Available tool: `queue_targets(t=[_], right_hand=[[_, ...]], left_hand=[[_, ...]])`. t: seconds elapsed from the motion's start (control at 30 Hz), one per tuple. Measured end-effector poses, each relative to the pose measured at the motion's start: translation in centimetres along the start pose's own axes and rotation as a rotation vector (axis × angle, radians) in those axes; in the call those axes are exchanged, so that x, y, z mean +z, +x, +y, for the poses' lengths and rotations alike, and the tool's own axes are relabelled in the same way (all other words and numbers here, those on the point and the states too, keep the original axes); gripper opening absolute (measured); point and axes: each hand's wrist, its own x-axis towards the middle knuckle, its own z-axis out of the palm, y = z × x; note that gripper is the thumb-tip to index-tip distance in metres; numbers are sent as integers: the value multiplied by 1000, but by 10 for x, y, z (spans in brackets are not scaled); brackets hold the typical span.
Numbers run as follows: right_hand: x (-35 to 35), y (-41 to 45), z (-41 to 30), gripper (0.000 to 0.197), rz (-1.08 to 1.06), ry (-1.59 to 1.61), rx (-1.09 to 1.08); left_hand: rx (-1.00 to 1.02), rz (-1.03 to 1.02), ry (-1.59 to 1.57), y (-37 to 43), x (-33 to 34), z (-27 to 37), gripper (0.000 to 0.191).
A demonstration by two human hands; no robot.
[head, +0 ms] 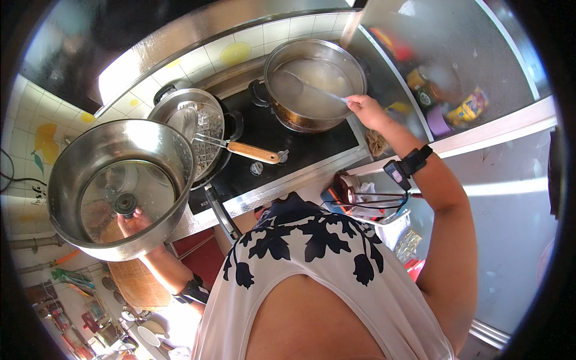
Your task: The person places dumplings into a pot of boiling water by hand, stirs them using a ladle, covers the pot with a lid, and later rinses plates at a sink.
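My right hand [366, 112] grips the handle end of a metal ladle [321, 92] over a large steel pot [310, 119] at the back right of the cooktop. The ladle's bowl end rests in the pot's cloudy, whitish liquid [328, 85], where some pale lumps show. My left hand [132, 223] holds a deep-sided steel lid with a glass top [121, 243] by its dark knob [125, 204]. The lid's hollow inner side faces me, and my fingers show through the glass. Beside the lid, a wire skimmer with a wooden handle [254, 152] lies across a perforated steel steamer plate [209, 146].
The plate sits in a long-handled pan [222, 211] on the black glass cooktop [252, 121], partly behind the lid. Two control knobs [257, 168] are near its front edge. A glass panel [396, 81] stands right of the pot. A wooden board [139, 283] is at lower left.
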Motion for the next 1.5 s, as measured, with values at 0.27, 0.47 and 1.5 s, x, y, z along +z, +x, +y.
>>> queue_targets(t=[0.27, 0.47, 1.5], right_hand=[[-44, -38, -15, 26, 188, -143, -157], [-142, -65, -39, 30, 187, -826, -454], [0, -5, 25, 24, -63, 480, 56]], left_hand=[[-19, -51, -34, 6, -19, -2, 22], [-57, -53, -42, 4, -15, -2, 23], [62, -23, 23, 7, 8, -6, 19]])
